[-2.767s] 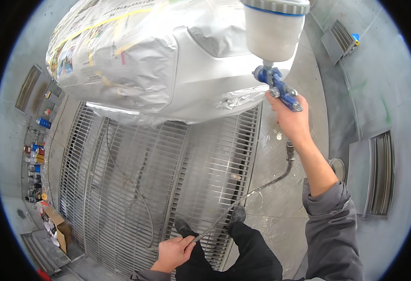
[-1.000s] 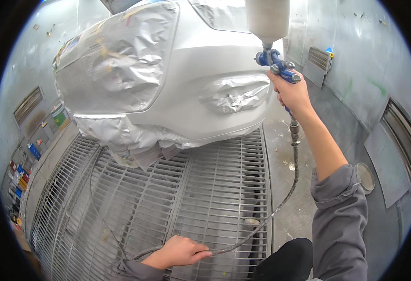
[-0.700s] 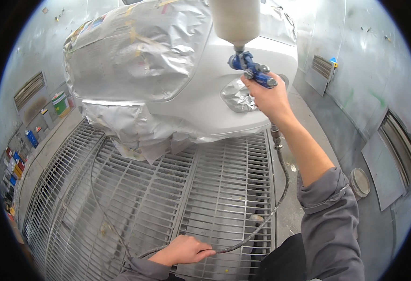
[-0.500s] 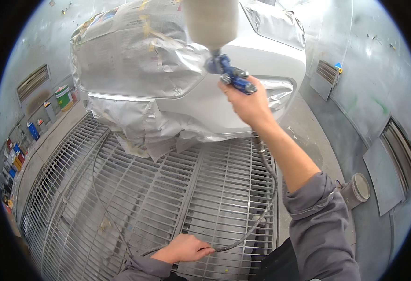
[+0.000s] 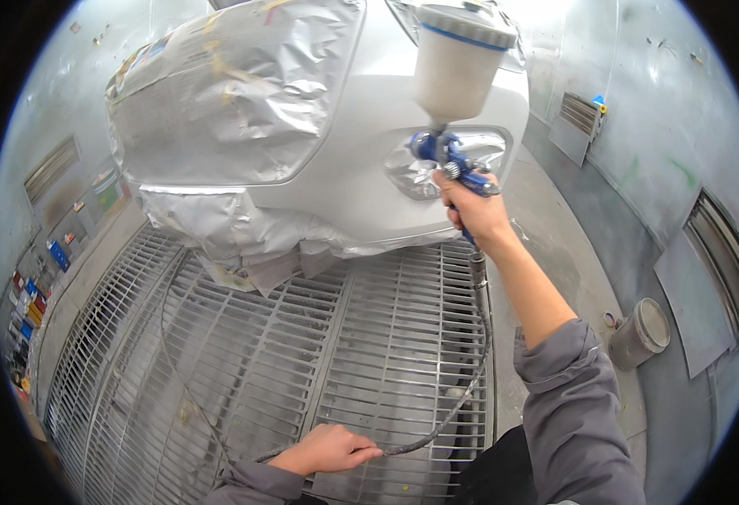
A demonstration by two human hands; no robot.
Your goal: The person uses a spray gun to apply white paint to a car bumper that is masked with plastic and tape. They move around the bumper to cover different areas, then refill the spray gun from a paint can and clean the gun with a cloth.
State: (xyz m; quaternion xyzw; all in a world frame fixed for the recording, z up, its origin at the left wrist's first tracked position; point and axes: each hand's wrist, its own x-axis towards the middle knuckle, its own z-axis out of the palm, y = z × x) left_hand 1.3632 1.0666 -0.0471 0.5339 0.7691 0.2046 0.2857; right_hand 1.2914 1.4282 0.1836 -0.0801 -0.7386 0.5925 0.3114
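Observation:
My right hand (image 5: 477, 210) is wrapped round the handle of a blue paint spray gun (image 5: 452, 160). A whitish cup with a grey lid (image 5: 458, 71) sits upright on top of the gun. Behind it stands a silver-white car body (image 5: 369, 143), with paper and film masking (image 5: 235, 101) taped over its large openings. A smaller masked oval (image 5: 412, 172) lies just behind the gun. From the gun's handle an air hose (image 5: 481, 337) hangs down and loops to my left hand (image 5: 329, 449), which is closed round it low over the floor. The gun's nozzle tip is hard to make out.
Metal floor grating (image 5: 243, 345) spreads beneath the car. A grey bucket (image 5: 640, 335) stands at the right by the wall, near a vent panel (image 5: 698, 286). Several cans and bottles (image 5: 29, 303) line the left ledge, with a larger tin (image 5: 107, 190) farther back.
My right hand has brought the spray gun to the right and lower, so its whole cup now shows. The view has shifted slightly. My left hand keeps its hold on the hose.

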